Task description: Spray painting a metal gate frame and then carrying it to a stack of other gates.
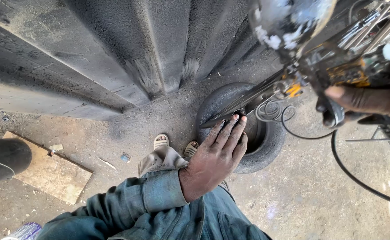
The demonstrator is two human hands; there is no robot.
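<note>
**Hands on the grinder and the metal strip**

Left hand (215,158) reaches forward from my blue denim sleeve (159,195), fingers straight and close together, their tips pressing on the end of a flat dark metal strip (243,103); nothing is gripped, the palm is open and facing down. My right hand (366,102) is curled around the handle of a grimy black and yellow angle grinder (337,66), whose scuffed, paint-flecked guard is blurred at the top. A black cable (350,173) loops down from under that hand. The strip runs slanting from my left fingertips up toward the grinder, above an old tyre (266,146) lying flat on the dusty ground. Beyond my left hand rises a dark ribbed metal panel (115,53). Far out to the left lies a wooden board (53,173), and behind it near my elbow a crumpled printed wrapper (24,232), bluish-white.
</note>
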